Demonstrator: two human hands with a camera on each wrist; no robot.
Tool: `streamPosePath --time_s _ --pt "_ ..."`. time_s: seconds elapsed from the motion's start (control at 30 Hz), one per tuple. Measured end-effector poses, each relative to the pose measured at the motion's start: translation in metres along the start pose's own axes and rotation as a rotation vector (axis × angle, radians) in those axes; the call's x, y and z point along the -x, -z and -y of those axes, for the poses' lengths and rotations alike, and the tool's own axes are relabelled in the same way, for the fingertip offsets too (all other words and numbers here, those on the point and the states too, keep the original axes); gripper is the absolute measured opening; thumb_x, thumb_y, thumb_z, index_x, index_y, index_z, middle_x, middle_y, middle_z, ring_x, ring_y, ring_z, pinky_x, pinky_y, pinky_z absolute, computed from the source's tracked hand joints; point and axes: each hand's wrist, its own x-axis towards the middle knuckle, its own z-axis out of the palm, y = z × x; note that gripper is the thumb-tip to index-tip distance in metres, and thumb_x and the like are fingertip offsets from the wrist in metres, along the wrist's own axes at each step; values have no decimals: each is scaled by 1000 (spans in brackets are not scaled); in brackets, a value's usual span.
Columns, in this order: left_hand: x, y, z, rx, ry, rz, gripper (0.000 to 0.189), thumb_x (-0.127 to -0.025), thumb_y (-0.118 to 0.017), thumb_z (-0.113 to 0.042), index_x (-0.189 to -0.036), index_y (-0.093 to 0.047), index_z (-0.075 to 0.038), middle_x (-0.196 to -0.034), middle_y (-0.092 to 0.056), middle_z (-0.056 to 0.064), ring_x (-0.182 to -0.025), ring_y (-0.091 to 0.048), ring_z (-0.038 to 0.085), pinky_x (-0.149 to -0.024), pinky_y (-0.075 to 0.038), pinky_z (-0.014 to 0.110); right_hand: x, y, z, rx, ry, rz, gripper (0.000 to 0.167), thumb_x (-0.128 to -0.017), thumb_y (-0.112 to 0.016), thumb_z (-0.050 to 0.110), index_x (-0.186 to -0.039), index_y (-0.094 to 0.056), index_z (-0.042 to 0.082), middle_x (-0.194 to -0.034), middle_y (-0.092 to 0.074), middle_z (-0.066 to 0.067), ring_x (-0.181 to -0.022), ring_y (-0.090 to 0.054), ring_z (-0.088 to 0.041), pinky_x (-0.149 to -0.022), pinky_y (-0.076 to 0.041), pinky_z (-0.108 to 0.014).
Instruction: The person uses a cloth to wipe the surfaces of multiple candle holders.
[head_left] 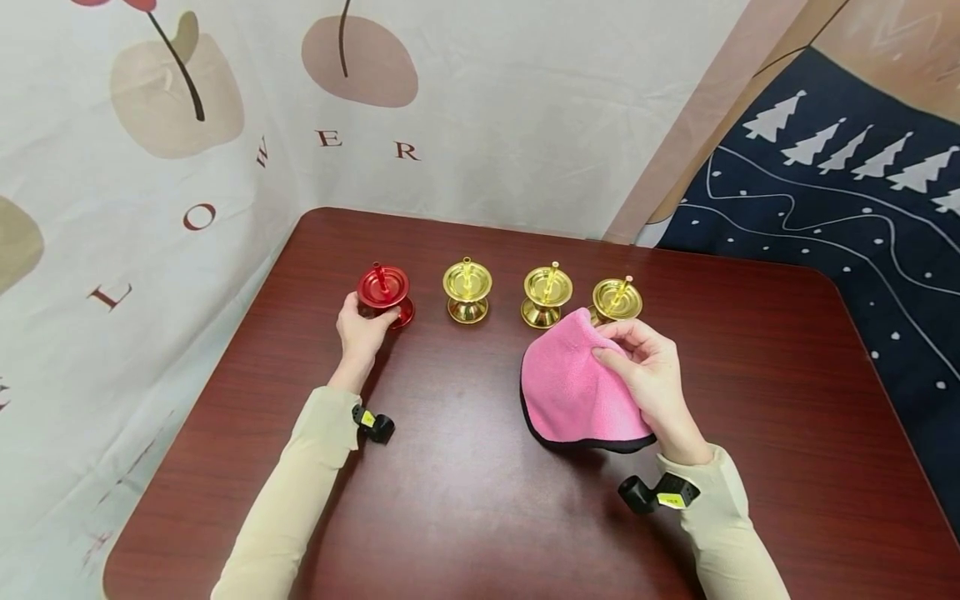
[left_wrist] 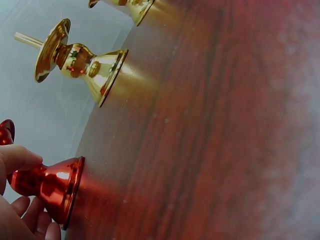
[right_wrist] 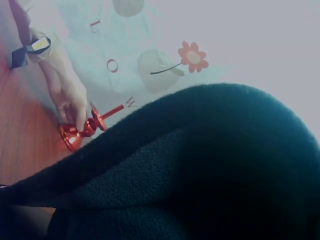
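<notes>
At the left end of a row of candle holders, my left hand (head_left: 361,330) grips the stem of a red metal candle holder (head_left: 383,287). The left wrist view shows the thumb on one side of the stem, fingers on the other, and the red base (left_wrist: 62,187) at the tabletop. My right hand (head_left: 651,371) pinches a pink cloth (head_left: 573,383) with black edging by its upper part, so the cloth hangs down. It partly covers the rightmost gold candle holder (head_left: 617,298). In the right wrist view the cloth (right_wrist: 150,165) looks dark and fills the lower right.
Two more gold candle holders, one left of centre (head_left: 467,310) and one right of centre (head_left: 542,313), stand upright between the hands near the back edge. All stand on a reddish-brown table (head_left: 450,500). Behind it hang a pale printed curtain (head_left: 517,125) and a dark blue patterned one (head_left: 825,208).
</notes>
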Motion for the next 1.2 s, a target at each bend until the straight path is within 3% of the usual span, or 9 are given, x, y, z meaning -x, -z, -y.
streamPosePath --time_s 0.23,0.73,0.97,1.2 --pt "-6 1 3 -89 23 42 45 -73 -76 -9 -113 -60 3 -116 -60 20 -112 -48 32 -100 -33 44 -1 -2 0 -14 14 16 27 -75 -62 -19 -87 -68 5 -85 -67 0 -78 -62 -10 -69 -50 -17" --pt "-5 2 6 -89 -40 29 38 -74 -77 -11 -108 -65 1 -110 -63 18 -105 -51 30 -95 -36 43 0 0 0 3 -2 11 21 -75 -63 -18 -88 -66 -1 -84 -67 0 -76 -61 -10 -68 -50 -17" --pt "0 8 1 -80 -138 56 42 -73 -77 -10 -112 -64 -1 -112 -64 17 -107 -54 30 -94 -41 43 0 -1 1 9 -12 15 18 -76 -64 -16 -90 -65 -4 -84 -67 1 -76 -60 -10 -67 -49 -18" --pt "10 10 -17 -79 -227 78 41 -71 -77 -6 -110 -63 -2 -108 -65 16 -98 -58 27 -86 -47 39 0 -2 1 61 -37 40 13 -80 -64 -10 -93 -63 -8 -82 -66 4 -75 -58 -8 -66 -47 -17"
